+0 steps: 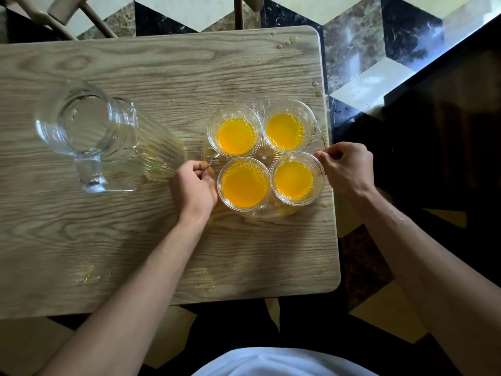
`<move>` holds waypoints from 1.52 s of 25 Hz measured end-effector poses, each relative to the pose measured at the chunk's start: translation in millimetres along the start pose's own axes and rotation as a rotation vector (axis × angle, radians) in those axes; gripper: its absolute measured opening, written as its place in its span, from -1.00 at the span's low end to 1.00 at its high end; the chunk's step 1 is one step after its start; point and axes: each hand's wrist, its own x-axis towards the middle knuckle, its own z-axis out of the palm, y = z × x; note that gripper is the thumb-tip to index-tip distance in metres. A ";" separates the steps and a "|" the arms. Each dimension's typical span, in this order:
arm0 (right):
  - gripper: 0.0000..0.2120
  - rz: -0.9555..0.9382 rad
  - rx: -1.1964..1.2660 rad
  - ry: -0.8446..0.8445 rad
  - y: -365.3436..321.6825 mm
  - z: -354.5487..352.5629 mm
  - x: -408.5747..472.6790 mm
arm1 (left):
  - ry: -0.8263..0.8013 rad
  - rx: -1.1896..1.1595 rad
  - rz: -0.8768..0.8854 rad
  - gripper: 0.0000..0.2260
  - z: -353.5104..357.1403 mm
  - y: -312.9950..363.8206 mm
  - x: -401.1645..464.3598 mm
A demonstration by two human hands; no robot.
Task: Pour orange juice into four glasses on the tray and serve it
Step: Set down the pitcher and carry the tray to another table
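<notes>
Both hands (193, 185) (348, 169) curled, fingers pinched.

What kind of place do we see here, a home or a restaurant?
Probably a home, though that is not certain: a small wooden table on a patterned marble floor, a chair behind it, and a clear tray with four glasses of juice.

light wooden table (108, 234) on a marble floor (360, 44) patterned black, cream and brown.

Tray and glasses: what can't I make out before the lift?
Head view only:
- Tray underside: hidden, seen from above.
- Left hand and right hand fingertips at the rim: curled under.
- Juice depth in the glasses: not readable top-down.
</notes>
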 end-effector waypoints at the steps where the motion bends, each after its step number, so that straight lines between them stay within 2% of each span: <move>1: -0.89 -0.011 -0.010 -0.009 0.3 -1.1 -2.0 | 0.005 0.009 0.004 -0.83 -1.9 -0.5 -3.5; 12: -0.87 -0.112 -0.011 -0.126 5.8 -16.7 -20.3 | 0.135 0.007 -0.084 -0.84 -10.1 -26.8 -66.2; 18: -0.88 -0.184 -0.059 -0.231 1.7 -19.7 -25.5 | 0.225 -0.084 -0.193 -0.69 -11.2 -48.5 -101.5; 21: -0.90 -0.246 -0.121 -0.272 -3.9 -18.8 -28.8 | 0.268 -0.130 -0.239 -0.69 -14.1 -58.2 -124.5; 25: -0.91 -0.311 -0.173 -0.300 -15.7 -11.1 -36.7 | 0.331 -0.171 -0.300 -0.72 -20.0 -70.9 -151.3; 29: -0.89 -0.389 -0.226 -0.347 -30.0 -2.7 -50.9 | 0.395 -0.254 -0.366 -0.64 -27.2 -86.3 -172.0; 31: -0.89 -0.419 -0.211 -0.372 -37.2 4.3 -59.0 | 0.433 -0.344 -0.405 -0.62 -32.5 -95.8 -181.7; 38: -0.92 -0.493 -0.196 -0.514 -57.4 42.2 -97.3 | 0.525 -0.417 -0.510 -0.65 -64.7 -130.4 -223.1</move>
